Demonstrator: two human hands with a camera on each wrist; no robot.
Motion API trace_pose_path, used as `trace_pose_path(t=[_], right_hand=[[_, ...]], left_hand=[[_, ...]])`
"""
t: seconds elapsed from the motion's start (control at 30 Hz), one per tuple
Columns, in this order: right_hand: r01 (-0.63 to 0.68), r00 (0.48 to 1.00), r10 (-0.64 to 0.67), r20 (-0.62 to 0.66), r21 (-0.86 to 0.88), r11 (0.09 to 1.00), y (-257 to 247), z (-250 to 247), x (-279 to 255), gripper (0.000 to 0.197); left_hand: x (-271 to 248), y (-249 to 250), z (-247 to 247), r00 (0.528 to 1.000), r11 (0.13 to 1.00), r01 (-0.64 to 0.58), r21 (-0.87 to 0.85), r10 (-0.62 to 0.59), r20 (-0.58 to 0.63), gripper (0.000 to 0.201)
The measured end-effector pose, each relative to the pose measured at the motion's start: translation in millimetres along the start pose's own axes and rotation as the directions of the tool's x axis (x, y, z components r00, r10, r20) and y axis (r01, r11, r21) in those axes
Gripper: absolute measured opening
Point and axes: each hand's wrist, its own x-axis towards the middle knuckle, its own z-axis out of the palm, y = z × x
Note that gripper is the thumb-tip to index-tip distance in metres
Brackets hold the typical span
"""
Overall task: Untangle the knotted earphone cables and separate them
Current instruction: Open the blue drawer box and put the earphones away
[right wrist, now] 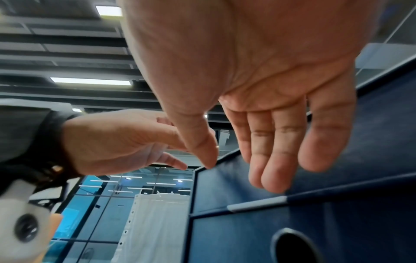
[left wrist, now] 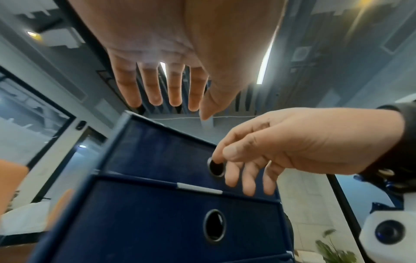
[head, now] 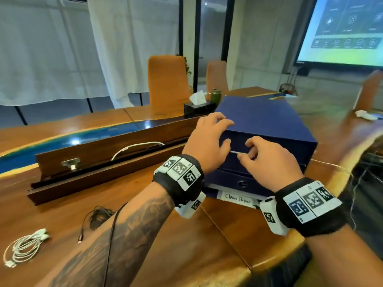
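A coil of white cable (head: 24,247) lies on the wooden table (head: 186,245) at the lower left. A tangle of black cable (head: 97,216) sits beside my left forearm; neither hand touches either cable. A blue drawer box (head: 269,121) stands ahead. My left hand (head: 215,129) hovers over its front top edge, fingers spread and relaxed (left wrist: 171,89). My right hand (head: 248,154) is at the top drawer's front. Its index fingertip touches the ring hole (left wrist: 216,168), the other fingers hang loose (right wrist: 265,160), and it holds nothing.
A long dark wooden cable tray (head: 103,160) with a white cord runs along the left. Behind the box stand a tissue box (head: 196,108) and a green bottle (head: 216,96). A "Clean Paper" label (head: 238,198) lies under the box. Orange chairs (head: 167,81) line the far side.
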Motion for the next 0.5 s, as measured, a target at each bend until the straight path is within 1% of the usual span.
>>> trace_pose_path(t=[0.1,0.17,0.27,0.4,0.5], right_hand=[[-0.022,0.999,0.023,0.024,-0.044,0.999,14,-2,-5,0.046],[-0.002,0.999,0.006,0.052,-0.076,0.997,17,-1,-6,0.05],[0.033,0.994,-0.02,0.112,-0.109,0.994,13,4,-7,0.052],[0.012,0.991,-0.006,0.137,-0.042,0.999,11,4,-9,0.057],[0.014,0.99,-0.011,0.137,-0.028,1.0,9,0,-14,0.055]], left_hand=[[11,14,18,0.995,0.993,-0.048,0.105,0.037,0.097,0.053],[15,19,27,0.989,0.988,-0.038,0.15,0.015,0.15,0.057],[14,23,35,0.99,0.985,-0.014,0.173,-0.011,0.142,0.059],[7,26,34,0.99,0.98,-0.009,0.2,-0.019,0.137,0.06],[1,31,30,0.987,0.966,-0.027,0.255,-0.014,0.159,0.059]])
